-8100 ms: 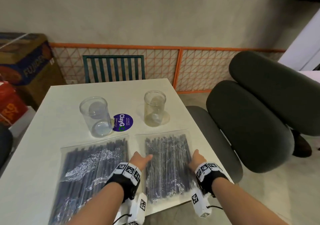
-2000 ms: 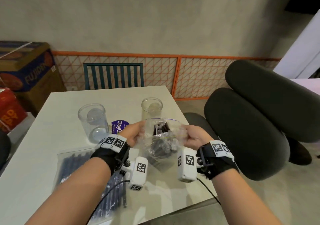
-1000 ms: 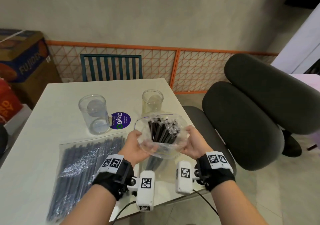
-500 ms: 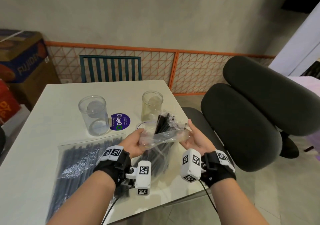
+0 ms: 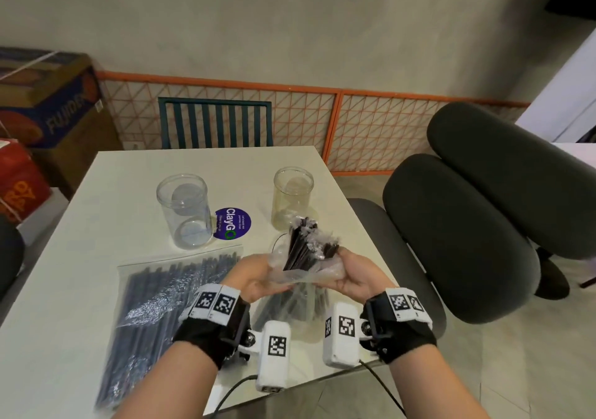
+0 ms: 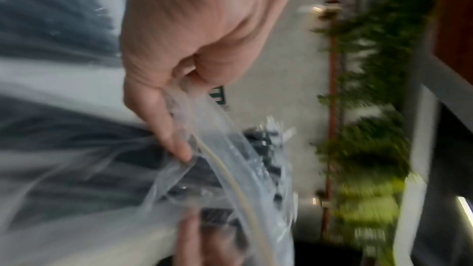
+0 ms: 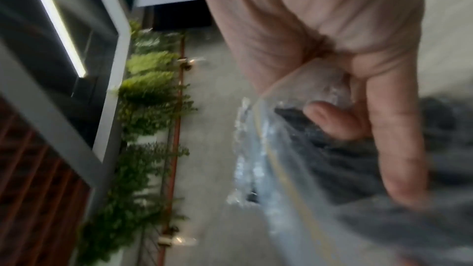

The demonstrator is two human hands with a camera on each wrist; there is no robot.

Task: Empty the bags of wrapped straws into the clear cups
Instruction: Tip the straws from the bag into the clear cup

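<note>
Although both clear cups, the wide cup (image 5: 184, 210) and the narrow cup (image 5: 293, 196), stand empty on the table (image 5: 80, 225) in the head view, the opened bag (image 5: 303, 273) is up between the left hand (image 5: 256, 278) and right hand (image 5: 351, 275), straws (image 5: 304, 246) poking out its mouth, while the second bag (image 5: 167, 305) lies full; by my reckoning the task has barely begun. At the left wrist, thumb and curled fingers pinch the bag's rim (image 6: 204, 153). At the right wrist, blurred, fingers (image 7: 399, 149) curl round the rim likewise.

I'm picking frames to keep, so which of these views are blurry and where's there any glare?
Head view: fairly sharp, glare on the flat bag of straws. Left wrist view: motion-smeared, only the left hand reads clearly. Right wrist view: equally blurred around the right hand.
</note>
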